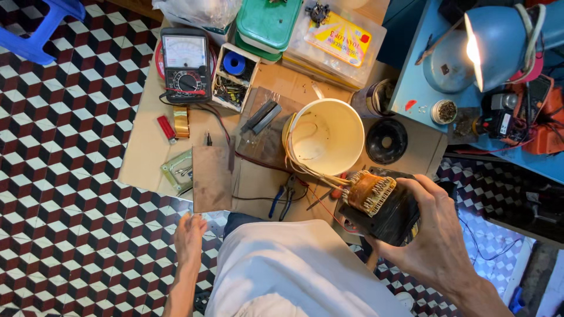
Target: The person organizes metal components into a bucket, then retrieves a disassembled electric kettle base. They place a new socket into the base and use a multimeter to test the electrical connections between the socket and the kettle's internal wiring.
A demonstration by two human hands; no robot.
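Right now my right hand (pixel 437 235) is wrapped around the transformer (pixel 382 208) at the lower right of the frame, fingers curled over its dark far side and thumb on the near edge, so it is grasped and lifted off the cardboard (pixel 147 147). The block sits up and to the left of my palm, tilted, with its long axis running from lower right to upper left; the copper winding end (the one with pale tabs) points upper left toward the white bucket (pixel 326 135), and thin wires (pixel 305 170) trail from it into the bucket's rim. My left hand (pixel 189 235) is well apart at the lower left, fingers loosely extended and gripping nothing, fingertips just below the near edge of a brown board (pixel 211 179). Blue-handled pliers (pixel 283 199) lie between the two hands, closer to the transformer than to the left hand. The right hand is plainly the nearer one to the winding. A meter (pixel 186 64) stands at upper left, a lit lamp (pixel 499 47) upper right.
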